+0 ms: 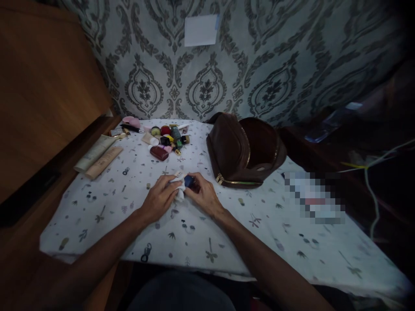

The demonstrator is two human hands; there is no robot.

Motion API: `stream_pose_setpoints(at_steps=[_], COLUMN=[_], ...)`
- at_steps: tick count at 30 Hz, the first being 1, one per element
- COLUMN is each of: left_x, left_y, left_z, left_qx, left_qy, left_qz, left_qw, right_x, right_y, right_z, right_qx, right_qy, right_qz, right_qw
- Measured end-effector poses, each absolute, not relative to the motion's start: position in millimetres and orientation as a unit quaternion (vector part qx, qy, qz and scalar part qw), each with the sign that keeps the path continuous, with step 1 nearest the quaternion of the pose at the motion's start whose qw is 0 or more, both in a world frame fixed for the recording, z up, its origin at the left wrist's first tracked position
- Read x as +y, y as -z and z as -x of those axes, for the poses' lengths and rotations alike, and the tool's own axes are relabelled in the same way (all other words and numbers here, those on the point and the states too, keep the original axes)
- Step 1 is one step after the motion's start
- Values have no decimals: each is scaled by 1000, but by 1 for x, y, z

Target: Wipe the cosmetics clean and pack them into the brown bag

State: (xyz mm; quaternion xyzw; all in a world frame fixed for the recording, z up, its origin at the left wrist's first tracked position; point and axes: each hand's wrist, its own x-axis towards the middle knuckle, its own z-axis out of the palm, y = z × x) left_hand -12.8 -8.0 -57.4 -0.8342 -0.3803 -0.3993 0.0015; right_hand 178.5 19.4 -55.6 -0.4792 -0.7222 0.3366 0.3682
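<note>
White cloth [180, 194] sits pinched in the left grip [160, 194]. The right grip [205, 195] holds what seems a blue object [188, 180] against it

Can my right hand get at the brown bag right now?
Probably yes: nothing seems to stand between your right hand and the bag, just beyond it to the right. But that hand holds a blue item, so it may need to let go first.

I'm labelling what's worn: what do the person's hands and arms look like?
The left hand and right hand are ungloved. The left forearm and right forearm show no sleeve, watch, bracelet or cable. Rings are hard to rule out in this dim view.
</note>
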Motion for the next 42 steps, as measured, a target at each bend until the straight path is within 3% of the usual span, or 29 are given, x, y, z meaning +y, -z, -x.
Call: stream_pose_setpoints(at_steps=[13,21,30,42], left_x=[-2,2,-7,2], left_y=[61,61,59,62], left_z=[20,24,12,22], left_qx=[-461,-485,-388,-525], left_qy=[396,396,394,364], left_qz=[793,778,832,765], left_qw=[-47,-56,37,-80], right_x=[23,20,21,16], right_y=[67,56,58,55], right_z=[-177,-177,-179,-180], right_qx=[-765,-714,-724,-750], right_qy=[-228,-318,-314,-272], right_qz=[473,502,481,480], right_qw=[372,371,381,365])
